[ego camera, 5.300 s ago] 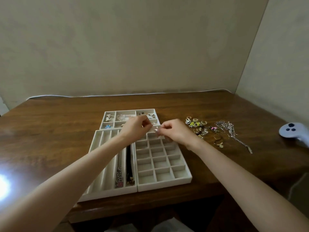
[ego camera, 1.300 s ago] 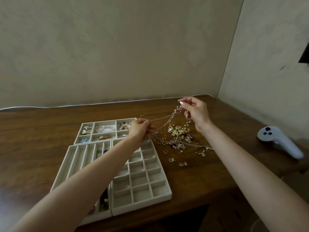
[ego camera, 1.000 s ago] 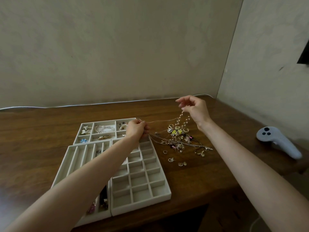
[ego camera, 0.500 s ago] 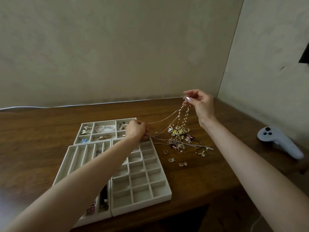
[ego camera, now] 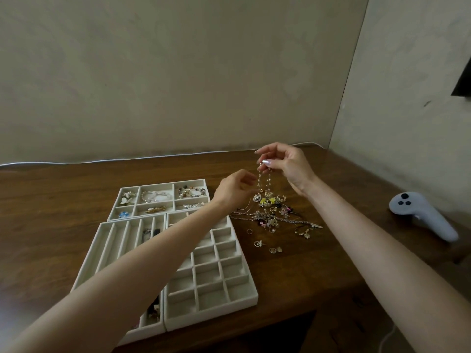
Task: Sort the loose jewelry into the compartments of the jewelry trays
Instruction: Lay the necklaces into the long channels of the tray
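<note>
My right hand [ego camera: 285, 164] pinches the top of a beaded necklace [ego camera: 263, 183], which hangs doubled over the loose jewelry pile [ego camera: 272, 212] on the table. My left hand [ego camera: 235, 191] hovers just left of the strand with curled fingers. A thin chain [ego camera: 244, 207] runs from it down to the pile. Three cream trays lie to the left. The small back tray [ego camera: 163, 184] has pieces in its compartments. The long-slot tray [ego camera: 102, 226] holds a few items. The grid tray [ego camera: 251, 294] is partly covered by my left forearm.
A pale blue controller [ego camera: 423, 215] lies at the right on the wooden table [ego camera: 51, 200]. A few small rings and charms [ego camera: 265, 244] lie apart from the pile, near the grid tray. Walls close off the back and right.
My left hand has moved right from the grid tray's back corner toward the hanging beads, and the thin chain has gone slack. My right hand holds the necklace at about the same height.
</note>
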`<state>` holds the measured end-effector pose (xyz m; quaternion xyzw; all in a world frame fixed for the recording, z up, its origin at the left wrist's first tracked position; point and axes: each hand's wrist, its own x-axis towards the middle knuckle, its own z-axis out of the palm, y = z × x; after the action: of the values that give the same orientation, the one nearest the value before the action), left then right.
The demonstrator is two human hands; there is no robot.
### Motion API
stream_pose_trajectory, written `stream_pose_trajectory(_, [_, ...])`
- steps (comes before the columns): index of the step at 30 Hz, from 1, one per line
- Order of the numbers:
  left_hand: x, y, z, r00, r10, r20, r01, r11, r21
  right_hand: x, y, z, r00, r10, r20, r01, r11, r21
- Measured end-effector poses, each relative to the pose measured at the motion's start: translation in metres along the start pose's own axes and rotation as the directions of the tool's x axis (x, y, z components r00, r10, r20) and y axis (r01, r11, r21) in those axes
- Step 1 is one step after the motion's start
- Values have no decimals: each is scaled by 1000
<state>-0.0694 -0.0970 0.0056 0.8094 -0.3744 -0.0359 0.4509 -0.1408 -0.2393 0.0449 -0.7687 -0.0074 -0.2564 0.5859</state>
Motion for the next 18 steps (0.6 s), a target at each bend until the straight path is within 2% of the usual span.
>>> stream_pose_trajectory(3, [2,4,1,996,-80,48,84,991,-100,0,-3,0,1000,-9,18,9,1000,14])
stream_pose_trajectory(5, [2,3,1,993,-96,62,102,990,-98,0,-4,-1,999,-9,34,8,1000,14])
stream_pose_trajectory(13, [-2,2,-4,998,-44,-40,39,992,-122,-3,0,1,997,37,67,-34,999,-41])
stream_pose_trajectory(18, [-1,1,-8,994,-21,-107,13,997,-70,-9,3,5,988,86,130,-80,996,-51])
